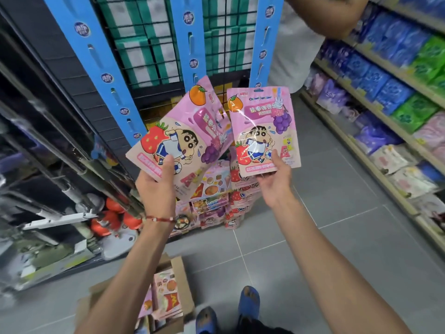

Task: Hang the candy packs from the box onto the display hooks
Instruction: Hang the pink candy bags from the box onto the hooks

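Right of you: shelf (361, 156) stacked with soft packs, blue (390, 92), green (431, 59), purple (332, 92), and pale pink-white (409, 179) lower down. Ahead: black wire grid (224, 44) with green-and-white boxes (134, 51) behind it. Second person in a white shirt (293, 56) stands by the shelf. Left of you: dark rack (48, 116), blurred, with orange items (113, 218) low down. Grey tile floor (325, 213). Blue slippers (249, 302) on your feet.

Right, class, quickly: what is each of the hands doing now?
Left hand: grips the tilted candy pack at its bottom.
Right hand: holds the upright candy pack at its bottom.
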`<action>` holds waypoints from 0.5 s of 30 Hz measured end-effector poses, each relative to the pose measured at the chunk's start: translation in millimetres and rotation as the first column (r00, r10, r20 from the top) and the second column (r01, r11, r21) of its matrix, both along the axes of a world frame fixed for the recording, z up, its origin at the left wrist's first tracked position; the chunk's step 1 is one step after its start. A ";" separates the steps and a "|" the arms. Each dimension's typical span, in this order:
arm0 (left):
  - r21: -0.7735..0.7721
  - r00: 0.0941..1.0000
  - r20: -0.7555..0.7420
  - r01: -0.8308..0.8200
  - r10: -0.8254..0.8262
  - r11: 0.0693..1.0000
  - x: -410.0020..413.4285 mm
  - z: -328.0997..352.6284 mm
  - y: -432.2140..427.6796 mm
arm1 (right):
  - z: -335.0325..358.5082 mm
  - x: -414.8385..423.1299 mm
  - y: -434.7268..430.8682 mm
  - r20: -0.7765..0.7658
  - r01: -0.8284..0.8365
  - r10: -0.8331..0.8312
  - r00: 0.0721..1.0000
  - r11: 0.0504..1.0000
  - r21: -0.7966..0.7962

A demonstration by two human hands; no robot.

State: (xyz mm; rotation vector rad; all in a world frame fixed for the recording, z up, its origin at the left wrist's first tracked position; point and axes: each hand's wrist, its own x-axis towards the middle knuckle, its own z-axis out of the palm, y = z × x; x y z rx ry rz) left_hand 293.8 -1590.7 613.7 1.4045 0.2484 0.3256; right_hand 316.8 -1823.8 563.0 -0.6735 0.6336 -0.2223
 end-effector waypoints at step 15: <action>0.004 0.996 -0.091 -0.018 0.018 1.000 8.5 -6.8 -4.3 | -19.6 12.2 4.3 -0.070 -0.021 0.023 0.997 0.999 0.026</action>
